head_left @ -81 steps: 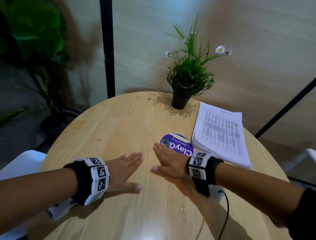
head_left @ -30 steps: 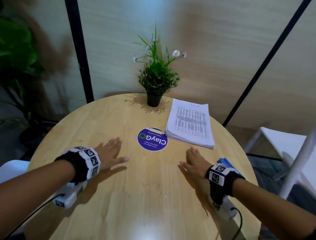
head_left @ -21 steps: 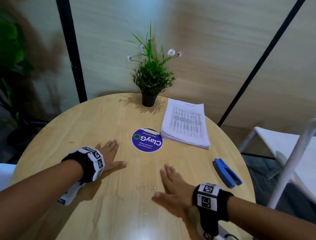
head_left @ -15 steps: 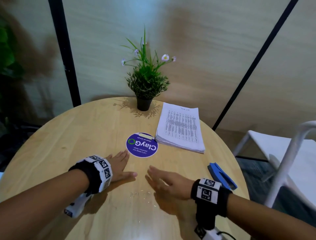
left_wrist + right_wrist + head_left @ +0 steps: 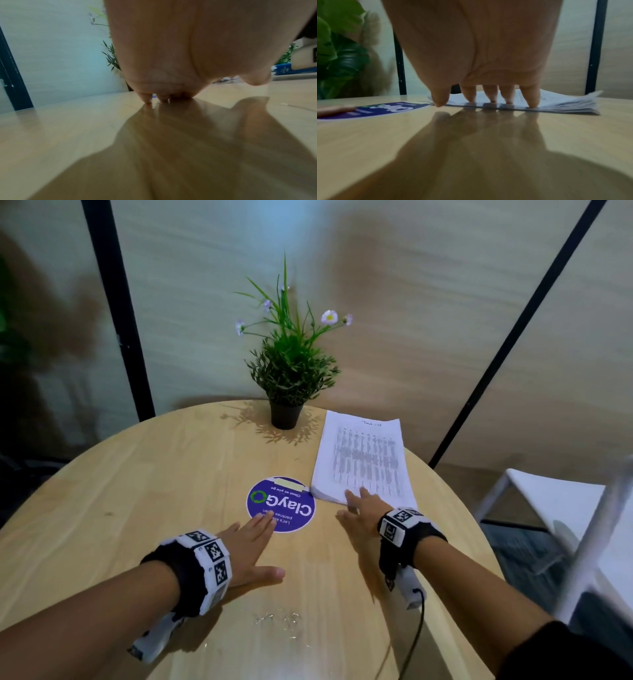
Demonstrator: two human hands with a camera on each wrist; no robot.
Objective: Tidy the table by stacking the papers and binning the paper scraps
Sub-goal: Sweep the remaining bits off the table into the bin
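Observation:
A neat stack of printed papers (image 5: 366,460) lies on the round wooden table (image 5: 137,491), right of centre. My right hand (image 5: 363,508) lies flat, fingers straight, with the fingertips (image 5: 493,100) on the near edge of the paper stack (image 5: 556,102). My left hand (image 5: 250,546) rests flat on the tabletop with straight fingers, its fingertips reaching the round purple ClayGo sticker (image 5: 281,505). In the left wrist view the left fingers (image 5: 147,100) touch the wood. No paper scraps or bin are in view.
A small potted plant (image 5: 287,378) stands at the table's far edge beside the papers. A white chair (image 5: 565,525) is off the table's right side. Black posts and a beige wall stand behind. A small wet patch (image 5: 277,621) glistens near the front edge.
My right hand has moved forward and right from the table's middle onto the paper stack's near edge. The left hand slid forward onto the sticker. The blue stapler is out of view now.

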